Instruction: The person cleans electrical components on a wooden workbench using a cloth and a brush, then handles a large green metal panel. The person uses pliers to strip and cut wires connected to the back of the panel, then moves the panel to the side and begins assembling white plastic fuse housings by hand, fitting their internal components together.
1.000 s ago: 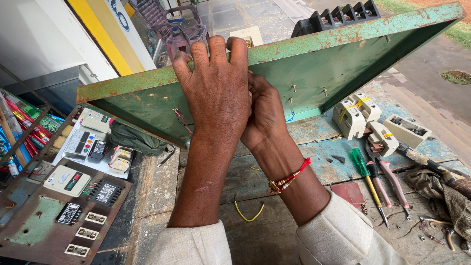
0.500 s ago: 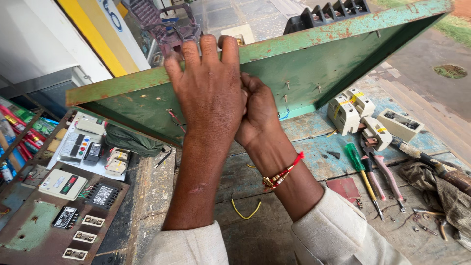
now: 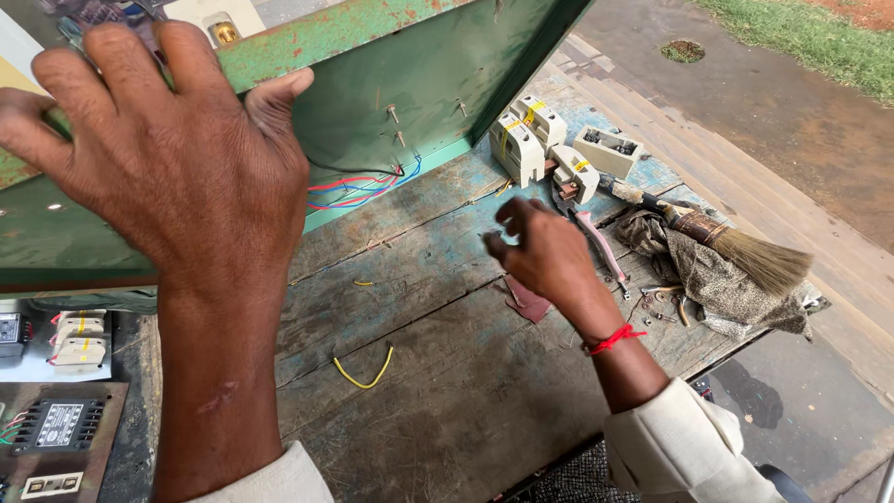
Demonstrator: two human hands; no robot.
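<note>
- Weathered planks with flaking blue paint formed the workbench (image 3: 438, 401), set outdoors beside a strip of bare ground and grass.
- Nearest on it lay a curl of yellow wire (image 3: 365, 374), and at the left edge a grey tray (image 3: 70, 373) held a small black unit and white fuse blocks.
- His left hand (image 3: 168, 158) was spread flat, fingers apart, against the upper edge of the green metal panel (image 3: 410, 84), propping it tilted on its lower edge.
- His right hand (image 3: 545, 256), red thread at the wrist, hovered over the planks with fingers loosely curled and nothing in them that I could see, near the pink-handled pliers (image 3: 596, 244).
- To my eye the job went best with the left palm kept firm so the panel could not tip while the right picked out a tool.
- Red and blue wires (image 3: 358, 191) trailed from the panel's inner face.
- Farther off stood 4 white fuse carriers (image 3: 540, 140), a brush (image 3: 736, 247) and a rag (image 3: 717, 279).
</note>
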